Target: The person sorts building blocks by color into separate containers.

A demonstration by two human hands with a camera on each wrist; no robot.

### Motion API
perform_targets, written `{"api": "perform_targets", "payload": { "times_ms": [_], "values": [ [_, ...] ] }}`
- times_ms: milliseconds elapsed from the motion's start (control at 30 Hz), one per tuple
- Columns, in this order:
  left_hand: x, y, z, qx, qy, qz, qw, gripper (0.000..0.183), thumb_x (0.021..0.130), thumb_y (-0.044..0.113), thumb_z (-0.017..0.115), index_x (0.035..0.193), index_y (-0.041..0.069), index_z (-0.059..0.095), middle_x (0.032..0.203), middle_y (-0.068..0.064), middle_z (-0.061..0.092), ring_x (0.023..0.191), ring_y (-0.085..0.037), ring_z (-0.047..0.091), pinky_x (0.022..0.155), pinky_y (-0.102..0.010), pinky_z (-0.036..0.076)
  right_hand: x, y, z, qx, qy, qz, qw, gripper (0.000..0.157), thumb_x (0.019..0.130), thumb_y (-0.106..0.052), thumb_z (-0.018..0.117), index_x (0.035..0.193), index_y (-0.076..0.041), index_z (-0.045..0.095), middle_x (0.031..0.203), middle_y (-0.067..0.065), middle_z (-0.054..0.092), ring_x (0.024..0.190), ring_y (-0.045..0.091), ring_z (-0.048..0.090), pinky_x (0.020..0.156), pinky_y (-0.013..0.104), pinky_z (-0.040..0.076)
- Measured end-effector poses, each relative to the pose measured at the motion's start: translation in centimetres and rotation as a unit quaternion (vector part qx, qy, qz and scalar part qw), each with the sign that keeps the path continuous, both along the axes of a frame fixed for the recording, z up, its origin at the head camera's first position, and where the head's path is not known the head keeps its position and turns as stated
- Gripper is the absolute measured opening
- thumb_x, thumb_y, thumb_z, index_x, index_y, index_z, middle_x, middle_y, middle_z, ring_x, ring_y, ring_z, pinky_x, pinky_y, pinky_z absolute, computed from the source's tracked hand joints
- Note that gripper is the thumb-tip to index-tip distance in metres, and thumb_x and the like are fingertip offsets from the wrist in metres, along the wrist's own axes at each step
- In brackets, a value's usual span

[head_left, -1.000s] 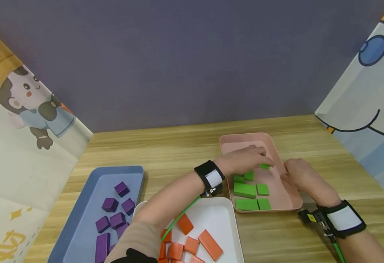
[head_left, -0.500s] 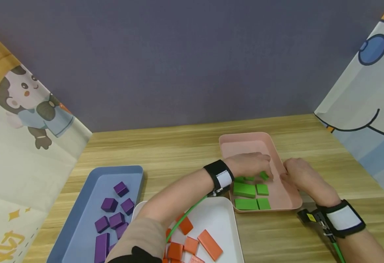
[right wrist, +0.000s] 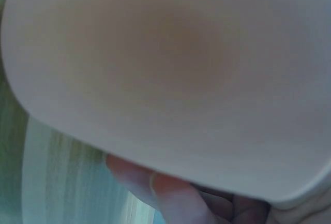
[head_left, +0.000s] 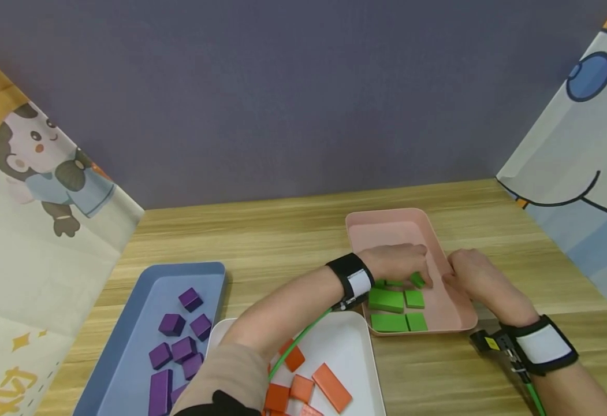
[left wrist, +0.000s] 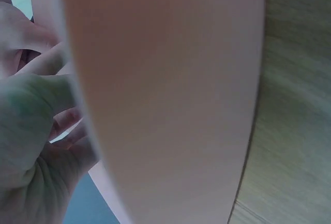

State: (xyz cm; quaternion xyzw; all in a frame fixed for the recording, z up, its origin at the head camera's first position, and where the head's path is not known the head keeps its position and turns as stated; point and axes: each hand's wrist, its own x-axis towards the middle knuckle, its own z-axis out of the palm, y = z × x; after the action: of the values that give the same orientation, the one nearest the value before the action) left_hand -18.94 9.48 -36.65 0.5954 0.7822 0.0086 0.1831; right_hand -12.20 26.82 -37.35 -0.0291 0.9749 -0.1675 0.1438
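Observation:
A pink tray (head_left: 391, 217) lies on the right half of the table with several flat green blocks inside. My left hand (head_left: 397, 263) reaches in over its left wall, thumb and fingers pinching a small green block (head_left: 417, 279) that sits tilted. Larger green blocks (head_left: 386, 300) lie nearer the front of the tray, some partly covered by the hand. My right hand (head_left: 482, 283) grips the tray's right rim, its fingers (right wrist: 178, 198) at the edge in the right wrist view. In the left wrist view the tray wall (left wrist: 170, 100) hides the held block and fingertips.
A white tray (head_left: 357, 370) of orange blocks (head_left: 331, 387) stands front centre, partly under the left forearm. At the left is a blue tray (head_left: 126, 346) with several purple blocks (head_left: 171, 325). A dark panel (head_left: 303, 104) rises behind the wooden table (head_left: 277, 231).
My left hand has moved a little right and toward the tray's front, and the small green block has shifted with it and tilted. The right hand stays at the rim.

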Motion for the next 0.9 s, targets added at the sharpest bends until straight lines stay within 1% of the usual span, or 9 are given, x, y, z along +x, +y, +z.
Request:
{"api": "perform_targets", "payload": {
  "times_ms": [200,333,433,500,600,700,733,800,900],
  "values": [
    [0.1,-0.2,-0.2,-0.010,0.035,-0.020,0.9991,0.036,0.088,0.031,0.064,0.123,0.041,0.063,0.115,0.009,0.053,0.092,-0.002,0.046,0.075,-0.010,0.038,0.0,-0.1,-0.1,0.003,-0.001,0.000,1.000,0.014,0.088,-0.004,0.057,0.075,0.002,0.061,0.063,0.006,0.052,0.053,0.016,0.048,0.046,0.028,0.038],
    [0.0,-0.6,-0.1,0.006,0.035,-0.034,0.9988,0.039,0.087,0.029,0.067,0.124,0.041,0.063,0.110,0.011,0.057,0.091,-0.002,0.046,0.075,-0.011,0.038,0.1,-0.1,-0.2,0.004,-0.003,0.003,1.000,0.013,0.087,-0.004,0.058,0.077,0.004,0.061,0.064,0.007,0.054,0.054,0.016,0.049,0.046,0.028,0.040],
    [0.0,-1.3,0.6,0.019,0.032,-0.037,0.9986,0.039,0.088,0.025,0.067,0.124,0.038,0.064,0.108,0.012,0.060,0.093,-0.001,0.048,0.077,-0.010,0.038,0.1,0.1,-0.3,0.008,-0.004,0.003,1.000,0.013,0.087,-0.003,0.058,0.076,0.004,0.061,0.065,0.007,0.054,0.055,0.017,0.050,0.047,0.028,0.040],
    [0.1,-2.0,1.6,0.030,0.035,-0.032,0.9984,0.036,0.090,0.024,0.065,0.124,0.035,0.065,0.109,0.011,0.061,0.095,-0.001,0.050,0.079,-0.010,0.039,0.0,0.2,-0.4,0.013,-0.002,0.003,1.000,0.014,0.086,-0.003,0.058,0.074,0.002,0.061,0.065,0.008,0.054,0.056,0.017,0.049,0.047,0.028,0.040],
    [0.1,-3.5,3.0,0.048,0.043,-0.015,0.9978,0.032,0.093,0.025,0.060,0.124,0.029,0.067,0.111,0.010,0.063,0.098,-0.001,0.052,0.080,-0.010,0.040,0.0,0.5,-0.4,0.020,0.005,0.005,1.000,0.015,0.086,-0.005,0.058,0.072,0.001,0.060,0.065,0.008,0.054,0.056,0.017,0.049,0.048,0.028,0.039],
    [-0.2,-6.1,4.3,0.074,0.034,0.013,0.9965,0.029,0.096,0.026,0.055,0.122,0.023,0.068,0.107,0.007,0.065,0.095,-0.004,0.054,0.081,-0.014,0.041,-0.1,0.9,-0.6,0.021,0.013,0.001,1.000,0.015,0.086,-0.006,0.060,0.074,0.003,0.061,0.065,0.008,0.054,0.057,0.018,0.049,0.048,0.029,0.038],
    [-0.5,-7.0,4.6,0.083,0.027,0.024,0.9958,0.027,0.097,0.026,0.054,0.118,0.020,0.070,0.104,0.006,0.066,0.093,-0.005,0.054,0.081,-0.015,0.042,-0.2,1.1,-0.6,0.021,0.013,0.000,1.000,0.015,0.086,-0.007,0.060,0.075,0.003,0.062,0.066,0.009,0.055,0.057,0.019,0.049,0.049,0.029,0.038],
    [-1.0,-9.3,5.1,0.096,0.011,0.054,0.9938,0.028,0.098,0.026,0.053,0.118,0.017,0.070,0.105,0.004,0.068,0.095,-0.007,0.055,0.085,-0.018,0.043,-0.3,1.4,-0.7,0.022,0.018,0.000,1.000,0.016,0.086,-0.008,0.060,0.074,0.003,0.061,0.065,0.009,0.054,0.058,0.019,0.048,0.049,0.029,0.037],
    [-1.9,-13.4,5.7,0.100,0.007,0.106,0.9894,0.030,0.098,0.027,0.052,0.118,0.014,0.069,0.112,0.001,0.069,0.102,-0.011,0.058,0.093,-0.023,0.045,-0.6,1.9,-0.5,0.020,0.017,0.013,1.000,0.022,0.087,-0.011,0.060,0.067,-0.002,0.058,0.061,0.006,0.052,0.054,0.018,0.047,0.048,0.028,0.036]
  ]
}}
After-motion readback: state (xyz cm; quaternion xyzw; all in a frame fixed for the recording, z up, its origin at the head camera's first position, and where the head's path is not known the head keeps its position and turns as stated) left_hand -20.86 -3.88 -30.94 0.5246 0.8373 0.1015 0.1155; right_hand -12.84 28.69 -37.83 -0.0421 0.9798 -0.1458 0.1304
